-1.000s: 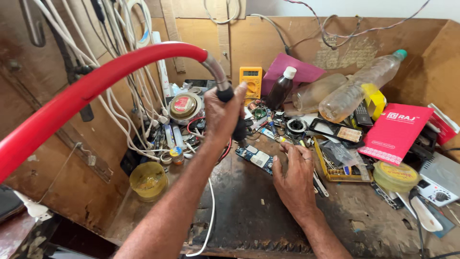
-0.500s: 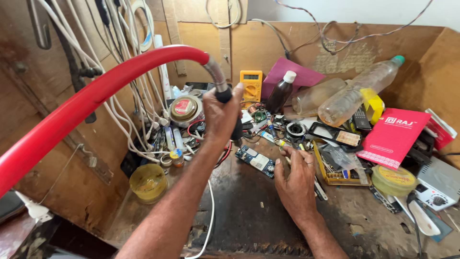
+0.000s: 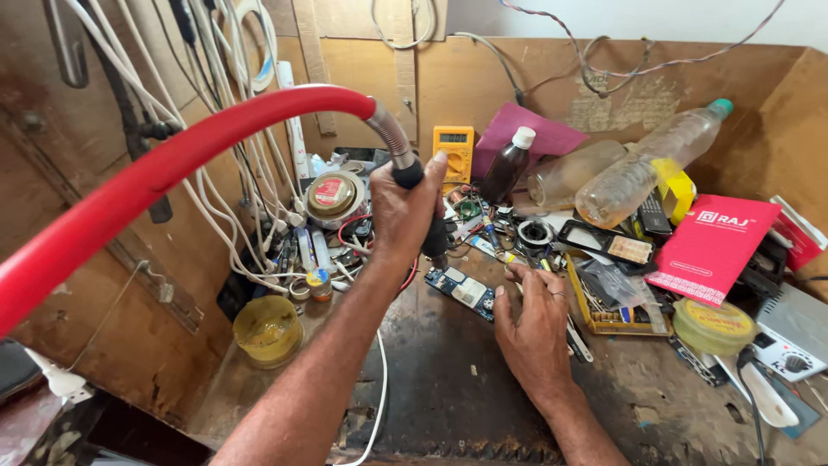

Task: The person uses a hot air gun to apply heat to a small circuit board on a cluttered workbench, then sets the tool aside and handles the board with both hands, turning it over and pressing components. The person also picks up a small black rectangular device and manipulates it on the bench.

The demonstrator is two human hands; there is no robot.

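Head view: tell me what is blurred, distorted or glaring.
Head view: even daylight, no harsh glare; the red hose near the lens looms oversized and slightly soft; the left hand, right hand and blue circuit board are sharp; wide-angle bending shows at the edges.

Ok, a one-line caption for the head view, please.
Left hand holds a hot-air handpiece with a red hose over a small blue circuit board; right hand rests beside it.
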